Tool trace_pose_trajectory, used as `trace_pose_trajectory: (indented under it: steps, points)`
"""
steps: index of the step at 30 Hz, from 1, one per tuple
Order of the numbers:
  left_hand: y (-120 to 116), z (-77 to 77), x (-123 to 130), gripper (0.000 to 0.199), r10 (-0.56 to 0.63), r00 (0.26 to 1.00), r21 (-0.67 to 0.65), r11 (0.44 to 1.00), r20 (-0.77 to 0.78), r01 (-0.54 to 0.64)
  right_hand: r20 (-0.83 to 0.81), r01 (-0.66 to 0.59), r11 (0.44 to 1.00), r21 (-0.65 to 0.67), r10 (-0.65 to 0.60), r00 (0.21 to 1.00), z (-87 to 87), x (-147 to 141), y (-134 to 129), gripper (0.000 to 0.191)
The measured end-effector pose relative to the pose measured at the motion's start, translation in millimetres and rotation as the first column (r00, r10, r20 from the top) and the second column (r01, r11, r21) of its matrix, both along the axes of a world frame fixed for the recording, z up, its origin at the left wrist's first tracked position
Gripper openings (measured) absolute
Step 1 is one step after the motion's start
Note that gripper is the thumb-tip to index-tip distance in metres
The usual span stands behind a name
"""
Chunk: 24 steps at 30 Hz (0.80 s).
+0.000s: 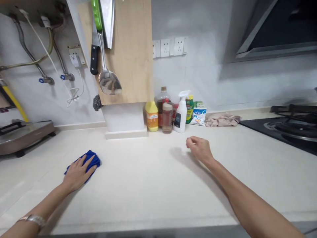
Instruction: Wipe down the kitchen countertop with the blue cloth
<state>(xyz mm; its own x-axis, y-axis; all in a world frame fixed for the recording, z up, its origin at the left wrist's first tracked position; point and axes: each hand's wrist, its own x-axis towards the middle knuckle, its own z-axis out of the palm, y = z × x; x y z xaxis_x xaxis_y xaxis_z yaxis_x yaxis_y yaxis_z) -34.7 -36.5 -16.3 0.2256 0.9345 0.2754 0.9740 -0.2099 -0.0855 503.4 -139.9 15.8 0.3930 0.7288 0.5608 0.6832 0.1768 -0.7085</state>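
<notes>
The blue cloth (96, 161) lies bunched on the left part of the counter (138, 191), beneath the left hand (76, 174), which rests palm down over it with fingers spread wide. Work with it looks under way rather than finished, as the palm is on it; how much of the surface it has covered, and how much is left, I cannot tell. The right hand (200, 149) is raised over the counter, fingers curled in; whether they enclose anything, I cannot tell. Beyond it, near the wall, stand a spray bottle (181, 117) and a yellow bottle (152, 119), both upright, with a rag (221, 119) farther right, beside the stove (292, 129).
</notes>
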Motion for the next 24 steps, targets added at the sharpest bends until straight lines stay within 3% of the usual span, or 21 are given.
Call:
trace_pose_trajectory:
  steps: [2, 4, 6, 9, 12, 15, 19, 24]
  points:
    - [10, 5.1, 45, 0.072, 0.056, 0.998, -0.072, 0.996, -0.036, -0.058, -0.218, 0.04, 0.998, -0.042, -0.048, 0.975, 7.0, 11, -2, 0.03]
    - [18, 8.2, 93, 0.071, 0.054, 0.997, -0.09, 0.994, -0.049, -0.058, -0.282, 0.057, 0.998, -0.026, -0.062, 0.957, 15.0, 13, -4, 0.03]
    - [25, 9.3, 142, 0.069, 0.017, 0.999, -0.093, 0.995, -0.045, -0.021, -0.2, 0.081, 0.996, 0.034, -0.072, 0.977, 20.5, 9, -5, 0.031]
    - [26, 9.0, 211, 0.068, -0.086, 0.996, -0.096, 0.992, -0.026, 0.083, 0.069, 0.161, 0.979, 0.126, -0.17, 0.983, 21.3, 3, -7, 0.032]
    - [16, 8.1, 273, 0.067, -0.217, 0.976, -0.102, 0.971, 0.017, 0.218, 0.265, 0.208, 0.96, 0.186, -0.253, 0.93, 18.8, 2, -8, 0.03]
    - [-4, 6.5, 327, 0.066, -0.327, 0.942, -0.115, 0.935, 0.075, 0.334, 0.32, 0.238, 0.946, 0.22, -0.301, 0.899, 18.9, 4, -10, 0.031]
    - [-43, 4.1, 375, 0.066, -0.48, 0.866, -0.142, 0.856, 0.14, 0.497, 0.338, 0.277, 0.936, 0.216, -0.338, 0.878, 22.2, 8, -12, 0.031]
    - [-99, 3.8, 394, 0.068, -0.667, 0.701, -0.171, 0.683, 0.252, 0.71, 0.348, 0.354, 0.922, 0.159, -0.388, 0.854, 22.6, 22, -15, 0.03]
